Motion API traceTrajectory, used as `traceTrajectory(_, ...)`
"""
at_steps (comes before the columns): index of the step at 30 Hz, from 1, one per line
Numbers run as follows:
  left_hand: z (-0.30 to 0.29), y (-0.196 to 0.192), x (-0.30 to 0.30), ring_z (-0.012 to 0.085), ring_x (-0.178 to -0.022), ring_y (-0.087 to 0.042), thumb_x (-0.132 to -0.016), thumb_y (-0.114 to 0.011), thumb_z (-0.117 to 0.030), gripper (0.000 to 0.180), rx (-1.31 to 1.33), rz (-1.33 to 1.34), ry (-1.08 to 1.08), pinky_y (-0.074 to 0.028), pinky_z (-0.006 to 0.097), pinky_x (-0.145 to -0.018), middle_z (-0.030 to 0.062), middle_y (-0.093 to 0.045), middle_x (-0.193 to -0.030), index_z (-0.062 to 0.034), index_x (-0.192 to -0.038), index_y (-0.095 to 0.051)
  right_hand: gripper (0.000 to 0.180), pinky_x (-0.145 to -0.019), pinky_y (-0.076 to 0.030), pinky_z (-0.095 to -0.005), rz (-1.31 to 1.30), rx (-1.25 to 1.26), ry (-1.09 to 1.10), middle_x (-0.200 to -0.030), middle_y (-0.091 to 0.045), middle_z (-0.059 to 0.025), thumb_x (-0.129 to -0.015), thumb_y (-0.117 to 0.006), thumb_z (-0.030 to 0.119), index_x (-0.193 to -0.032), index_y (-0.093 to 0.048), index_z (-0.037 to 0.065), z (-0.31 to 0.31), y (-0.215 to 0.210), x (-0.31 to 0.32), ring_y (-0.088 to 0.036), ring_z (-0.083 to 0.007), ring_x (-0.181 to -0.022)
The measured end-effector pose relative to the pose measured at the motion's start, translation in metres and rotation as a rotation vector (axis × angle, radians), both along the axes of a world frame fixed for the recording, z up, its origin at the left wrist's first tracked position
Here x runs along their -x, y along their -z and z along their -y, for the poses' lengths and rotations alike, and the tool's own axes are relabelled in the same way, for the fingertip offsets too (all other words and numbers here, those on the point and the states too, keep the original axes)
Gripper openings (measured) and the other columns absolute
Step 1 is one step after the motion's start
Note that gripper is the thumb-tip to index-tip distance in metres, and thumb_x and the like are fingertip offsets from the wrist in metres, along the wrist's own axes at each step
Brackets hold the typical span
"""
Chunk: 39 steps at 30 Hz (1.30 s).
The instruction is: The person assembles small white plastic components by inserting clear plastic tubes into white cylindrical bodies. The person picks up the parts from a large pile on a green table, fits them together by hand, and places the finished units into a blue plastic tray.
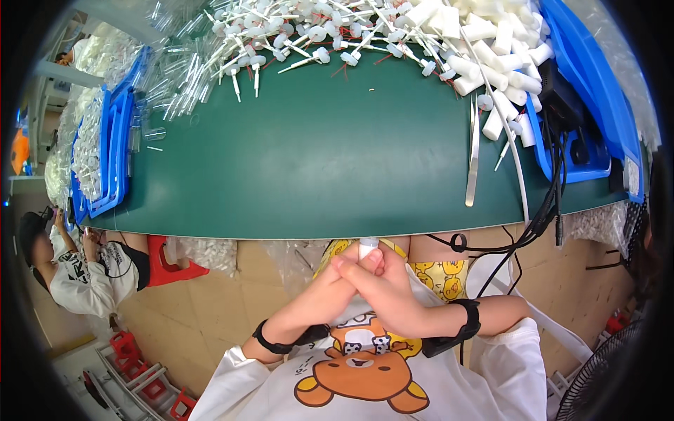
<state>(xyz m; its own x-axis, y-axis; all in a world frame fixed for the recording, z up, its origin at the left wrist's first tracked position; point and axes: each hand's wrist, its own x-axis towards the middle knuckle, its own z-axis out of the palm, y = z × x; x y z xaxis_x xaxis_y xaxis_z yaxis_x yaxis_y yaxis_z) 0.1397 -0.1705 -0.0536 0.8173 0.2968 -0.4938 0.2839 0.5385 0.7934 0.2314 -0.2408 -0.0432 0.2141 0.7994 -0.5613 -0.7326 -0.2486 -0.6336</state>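
Observation:
My left hand (335, 284) and my right hand (388, 284) are closed together in front of my body, just below the table's near edge. Between them stands a small white cylinder (368, 247), its upper end showing above the thumbs. The lower part of the cylinder is hidden in the hands, and many of the fingers are covered too. On the table, white cylinders (495, 52) of a similar look are heaped at the far right. Beside them, along the far side, lies a pile of thin white stems with translucent discs and red wires (319, 31).
Metal tweezers (474, 158) lie right of centre on the green table (302, 161). Black cables (523, 242) hang over its right edge near a blue tray (597, 84). Clear tubes (193, 77) and stacked blue trays (116, 151) are at the left. A co-worker (88, 263) sits left.

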Motion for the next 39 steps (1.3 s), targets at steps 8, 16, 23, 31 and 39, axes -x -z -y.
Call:
traceTrajectory(8,0.005,0.001,0.016,0.0115,-0.09,-0.049,-0.097,-0.037,-0.03,0.034,0.13,0.129,-0.092,-0.042,0.025,-0.08,0.0043,-0.052,-0.095,-0.0028,-0.117,-0.041,0.043,-0.074,-0.04,-0.0214,0.062,0.019,-0.319,-0.1,-0.05,-0.0021,-0.083,-0.065,0.019,-0.113,-0.039,0.001,0.015,-0.003,-0.019,-0.048,-0.0056,-0.091)
traceTrajectory(16,0.016,-0.003,0.004,0.0112,-0.083,-0.048,-0.096,-0.04,-0.03,0.032,0.207,0.033,-0.206,-0.041,0.027,-0.075,0.0006,-0.048,-0.084,-0.0028,-0.113,-0.043,0.045,-0.083,-0.042,-0.0233,-0.045,0.03,-0.322,-0.103,-0.052,-0.0045,-0.084,-0.064,0.02,-0.116,-0.039,0.0,0.021,0.005,-0.02,-0.05,-0.0081,-0.099)
traceTrajectory(23,0.017,0.008,0.005,0.0093,-0.08,-0.045,-0.096,-0.04,-0.032,0.027,0.317,0.073,-0.248,-0.04,0.027,-0.073,-0.001,-0.045,-0.082,-0.0055,-0.097,-0.048,0.037,-0.078,-0.044,-0.0227,0.016,0.034,-0.277,-0.1,-0.053,-0.0053,-0.084,-0.064,0.018,-0.109,-0.045,-0.002,0.014,0.014,-0.015,-0.052,-0.0084,-0.092)
traceTrajectory(31,0.021,0.0,-0.005,0.0046,-0.078,-0.045,-0.097,-0.038,-0.036,0.032,0.202,-0.005,-0.283,-0.04,0.02,-0.066,-0.0014,-0.048,-0.085,-0.005,-0.102,-0.046,0.034,-0.072,-0.047,-0.0221,0.074,0.002,-0.253,-0.092,-0.055,-0.0059,-0.081,-0.065,0.016,-0.103,-0.047,-0.004,0.001,0.005,-0.018,-0.054,-0.0084,-0.084)
traceTrajectory(39,0.048,0.009,-0.023,0.0053,-0.077,-0.043,-0.095,-0.042,-0.035,0.03,0.208,0.093,-0.56,-0.037,0.02,-0.068,-0.0015,-0.047,-0.084,-0.0058,-0.093,-0.046,0.033,-0.072,-0.048,-0.023,0.099,-0.004,-0.453,-0.09,-0.056,-0.0031,-0.079,-0.066,0.011,-0.104,-0.05,-0.003,-0.006,-0.001,-0.05,-0.054,-0.0077,-0.083)
